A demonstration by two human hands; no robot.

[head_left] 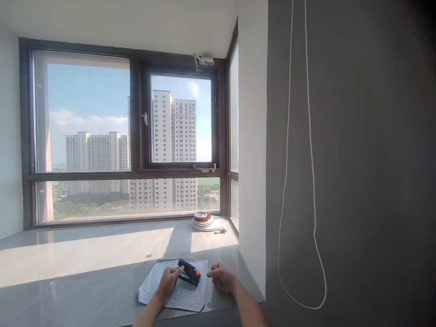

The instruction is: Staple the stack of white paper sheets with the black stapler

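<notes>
My left hand point(169, 279) is closed around the end of a small black tool with an orange button point(190, 272). It holds the tool just above a printed white sheet point(177, 297) that lies on the grey window ledge point(85, 272). My right hand point(221, 278) hovers a little to the right of the tool, fingers curled in, with nothing visible in it.
A stack of flat round white discs point(204, 221) with a small dark item beside it sits by the window at the back right. A white looped bead cord point(299, 181) hangs along the dark grey wall on the right. A white pillar point(252, 159) bounds the ledge.
</notes>
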